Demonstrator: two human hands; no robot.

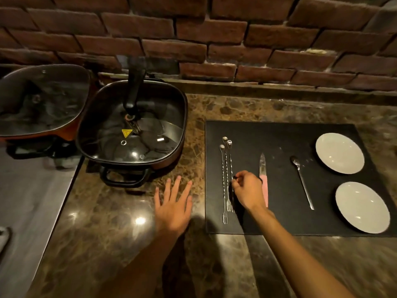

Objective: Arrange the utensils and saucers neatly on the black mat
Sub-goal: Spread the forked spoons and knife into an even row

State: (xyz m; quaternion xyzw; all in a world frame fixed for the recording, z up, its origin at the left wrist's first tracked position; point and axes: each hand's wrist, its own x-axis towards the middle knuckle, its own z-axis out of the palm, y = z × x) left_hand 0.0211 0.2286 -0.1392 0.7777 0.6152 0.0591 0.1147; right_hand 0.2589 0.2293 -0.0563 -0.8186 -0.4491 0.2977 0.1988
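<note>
Marble counter below a brick wall; black mat (279, 222) holds two saucers (339, 153), knife (263, 166), spoon (301, 181). Right hand (247, 189) pinches one of three bar forks (226, 179), seemingly aligning it; left hand (173, 209) rests open

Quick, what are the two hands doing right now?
Left hand: open, flat on the counter, empty.
Right hand: pinched shut on a twisted bar fork.

On the black mat (279, 224), three twisted bar forks (223, 179) lie side by side at the left (prongs toward the near edge). A pink-handled knife (262, 166) and a spoon (300, 179) follow, then two white saucers (339, 153) (362, 207).
</note>
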